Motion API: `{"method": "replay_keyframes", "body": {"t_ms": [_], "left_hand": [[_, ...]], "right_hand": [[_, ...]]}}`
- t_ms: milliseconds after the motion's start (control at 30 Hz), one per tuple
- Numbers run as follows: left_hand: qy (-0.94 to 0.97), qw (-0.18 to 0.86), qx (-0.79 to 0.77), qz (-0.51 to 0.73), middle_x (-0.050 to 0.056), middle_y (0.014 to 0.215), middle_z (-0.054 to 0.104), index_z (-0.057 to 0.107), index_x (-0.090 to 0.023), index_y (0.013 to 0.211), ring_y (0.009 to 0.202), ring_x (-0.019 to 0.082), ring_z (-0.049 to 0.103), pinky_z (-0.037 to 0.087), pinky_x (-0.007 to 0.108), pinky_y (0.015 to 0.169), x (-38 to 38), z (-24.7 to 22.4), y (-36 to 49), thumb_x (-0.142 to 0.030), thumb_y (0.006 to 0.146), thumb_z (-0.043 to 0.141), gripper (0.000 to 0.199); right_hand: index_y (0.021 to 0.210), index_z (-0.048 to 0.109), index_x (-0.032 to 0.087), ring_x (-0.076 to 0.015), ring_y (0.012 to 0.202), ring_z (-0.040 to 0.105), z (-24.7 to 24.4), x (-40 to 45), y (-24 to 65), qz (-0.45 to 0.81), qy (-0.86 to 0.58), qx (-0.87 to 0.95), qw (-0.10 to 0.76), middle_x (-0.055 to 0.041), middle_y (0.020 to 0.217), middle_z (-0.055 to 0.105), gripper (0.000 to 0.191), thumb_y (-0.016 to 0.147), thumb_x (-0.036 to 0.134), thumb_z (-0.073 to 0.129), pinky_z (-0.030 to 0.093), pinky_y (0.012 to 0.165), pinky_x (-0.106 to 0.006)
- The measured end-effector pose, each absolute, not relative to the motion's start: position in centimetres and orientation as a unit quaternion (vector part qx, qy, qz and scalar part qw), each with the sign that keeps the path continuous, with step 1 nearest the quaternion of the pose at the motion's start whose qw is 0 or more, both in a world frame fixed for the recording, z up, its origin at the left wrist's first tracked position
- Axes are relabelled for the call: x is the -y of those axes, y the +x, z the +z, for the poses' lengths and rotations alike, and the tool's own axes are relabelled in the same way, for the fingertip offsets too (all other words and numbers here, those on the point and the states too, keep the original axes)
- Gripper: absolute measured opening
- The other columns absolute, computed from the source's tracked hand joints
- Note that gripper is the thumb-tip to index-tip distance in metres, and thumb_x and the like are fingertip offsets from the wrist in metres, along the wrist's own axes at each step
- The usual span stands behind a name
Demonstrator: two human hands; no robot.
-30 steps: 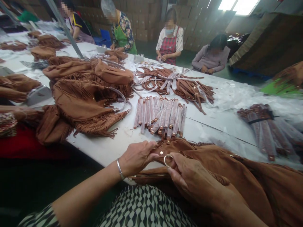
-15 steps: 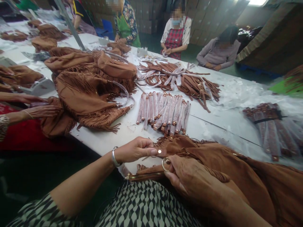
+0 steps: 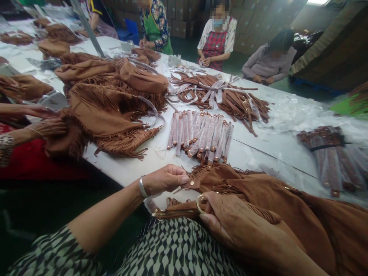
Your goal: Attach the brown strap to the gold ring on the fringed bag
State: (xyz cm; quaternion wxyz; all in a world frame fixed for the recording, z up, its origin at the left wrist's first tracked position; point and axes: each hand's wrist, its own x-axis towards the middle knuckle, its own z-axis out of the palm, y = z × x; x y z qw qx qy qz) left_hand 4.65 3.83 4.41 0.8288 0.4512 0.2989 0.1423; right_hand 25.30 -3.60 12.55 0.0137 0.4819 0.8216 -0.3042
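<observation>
A person's left hand [image 3: 165,179] pinched a small brown strap tab [image 3: 193,184] with a metal stud, while the right hand [image 3: 232,222] closed its fingers around a gold metal ring [image 3: 199,203] on a brown suede fringed bag [image 3: 287,207]. The bag lay at the near edge of the white surface [image 3: 253,153], draped partly over the person's lap, with the tab just above the ring and the two hands close together. A silver bangle [image 3: 142,186] circled the left wrist. Just beyond the bag, a row of plastic-wrapped brown straps [image 3: 201,136] lay side by side, and farther back sat a loose heap of brown straps [image 3: 221,96]. To the left, a pile of fringed suede bags [image 3: 112,103] covered the surface, where a co-worker's hand [image 3: 53,127] rested on one bag's fringe. Another bundle of wrapped straps [image 3: 330,157] lay well apart at the right. Three other people stood or sat at the far side, among them one in a red plaid apron [image 3: 215,44]
</observation>
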Motion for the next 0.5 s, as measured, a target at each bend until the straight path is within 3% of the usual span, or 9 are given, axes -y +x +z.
{"method": "replay_keyframes", "body": {"t_ms": [200, 500], "left_hand": [[0.427, 0.843, -0.301, 0.124, -0.007, 0.049, 0.035, 0.053, -0.011, 0.067, 0.041, 0.003, 0.021, 0.009, 0.021, 0.040, -3.51, 4.25, 4.79, -0.044, 0.070, 0.066, 0.036], [0.384, 0.870, -0.290, 0.109, -0.008, 0.046, 0.032, 0.046, -0.014, 0.062, 0.038, 0.003, 0.019, 0.009, 0.022, 0.039, -3.26, 3.90, 4.91, -0.043, 0.072, 0.065, 0.036]], "right_hand": [[0.092, 0.049, 0.020, -0.0161, 0.068, 0.053, 12.21, 3.67, 25.36, -0.321, 0.474, -0.820, 0.001, -0.0032, 0.083, 0.059, 0.013, 0.088, 0.029, 0.041, 0.032, 0.060, -0.028], [0.091, 0.049, 0.021, -0.0178, 0.065, 0.052, 12.07, 3.61, 25.32, -0.315, 0.467, -0.826, 0.022, -0.0022, 0.079, 0.058, 0.012, 0.087, 0.031, 0.042, 0.029, 0.058, -0.030]]}}
